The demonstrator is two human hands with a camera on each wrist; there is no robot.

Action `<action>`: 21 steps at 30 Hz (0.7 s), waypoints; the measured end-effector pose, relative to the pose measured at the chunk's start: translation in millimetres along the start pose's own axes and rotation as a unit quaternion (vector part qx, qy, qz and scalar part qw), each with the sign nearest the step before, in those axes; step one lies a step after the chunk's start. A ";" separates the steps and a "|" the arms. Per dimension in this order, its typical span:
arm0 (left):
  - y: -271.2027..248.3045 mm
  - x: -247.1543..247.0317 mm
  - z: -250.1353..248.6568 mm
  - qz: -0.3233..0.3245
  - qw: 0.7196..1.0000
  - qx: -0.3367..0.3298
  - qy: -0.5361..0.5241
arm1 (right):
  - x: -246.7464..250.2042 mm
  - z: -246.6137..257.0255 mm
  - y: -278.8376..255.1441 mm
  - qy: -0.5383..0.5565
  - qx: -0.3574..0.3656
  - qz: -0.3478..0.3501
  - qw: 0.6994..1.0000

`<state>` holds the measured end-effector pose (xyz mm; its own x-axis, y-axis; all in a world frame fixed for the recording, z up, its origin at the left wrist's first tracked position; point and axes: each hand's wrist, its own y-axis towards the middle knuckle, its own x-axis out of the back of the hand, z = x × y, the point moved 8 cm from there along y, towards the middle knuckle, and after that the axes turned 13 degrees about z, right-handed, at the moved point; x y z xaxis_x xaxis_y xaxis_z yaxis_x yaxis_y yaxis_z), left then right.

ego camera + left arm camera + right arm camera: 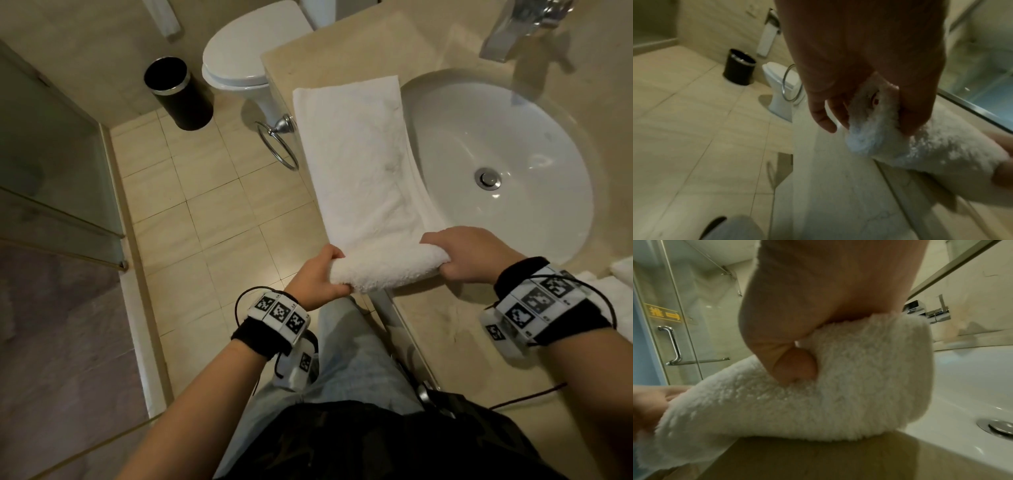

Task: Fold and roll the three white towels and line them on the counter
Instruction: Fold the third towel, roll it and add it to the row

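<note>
Your left hand [317, 274] curls round the left end of the white towel [359, 171], thumb on top, fingers tucked under the started roll. Your right hand [469, 255] grips the right end, knuckles up, thumb pressed into the pile. Both wrists sit level, forearms reaching forward. The towel's flat length runs away from your hands along the counter [346, 44], beside the sink [534, 113]. Just right of your right wrist lies more white cloth [621, 270], perhaps another towel, mostly out of view.
</note>
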<state>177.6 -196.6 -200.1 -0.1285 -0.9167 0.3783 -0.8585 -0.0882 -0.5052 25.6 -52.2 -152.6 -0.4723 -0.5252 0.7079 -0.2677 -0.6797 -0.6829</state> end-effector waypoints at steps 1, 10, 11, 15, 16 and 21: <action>1.1 -0.4 3.3 -0.002 1.000 0.007 -0.029 | -0.4 -0.8 2.6 0.006 -0.004 0.022 1.000; 6.9 -22.1 21.8 0.043 0.886 0.057 -0.458 | 8.2 -9.0 21.0 0.086 -0.022 0.107 0.990; 8.5 -22.4 22.1 0.039 0.874 0.055 -0.481 | 9.8 -10.7 21.7 0.102 -0.019 0.106 0.989; 10.1 -20.3 24.9 0.016 0.864 0.080 -0.497 | 13.0 -17.4 25.0 0.149 -0.018 0.096 0.984; 10.1 -20.8 26.4 0.014 0.861 0.089 -0.501 | 13.7 -19.7 25.1 0.167 -0.020 0.089 0.982; 9.9 -19.9 31.2 -0.016 0.845 0.111 -0.522 | 16.1 -43.1 23.6 0.286 -0.066 0.030 0.956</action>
<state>187.2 -191.4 -236.8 0.5014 -0.7464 -0.4376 -0.7235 -0.0843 -0.6852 -24.5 -54.6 -165.1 -0.8614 -0.1701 0.4786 -0.3116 -0.5671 -0.7624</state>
